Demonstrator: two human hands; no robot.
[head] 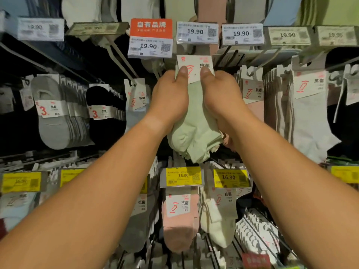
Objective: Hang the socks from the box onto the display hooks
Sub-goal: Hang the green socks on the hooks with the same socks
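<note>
A bundle of pale green socks [196,125] with a white card header [196,64] is held up at the middle of the display wall. My left hand [169,98] grips its left side, thumb pressed on the card. My right hand [219,98] grips the right side, thumb on the card too. The card's top sits just under the 19.90 price tag [197,33] of the hook above; the hook's tip is hidden behind the tag and card. The box is out of view.
Hooks full of socks flank the bundle: grey [52,121] and black [103,113] at left, white [307,121] at right. A bare white hook arm [122,59] slants at upper left. Below hang pink [179,222] and cream socks [217,218] under yellow 16.90 tags.
</note>
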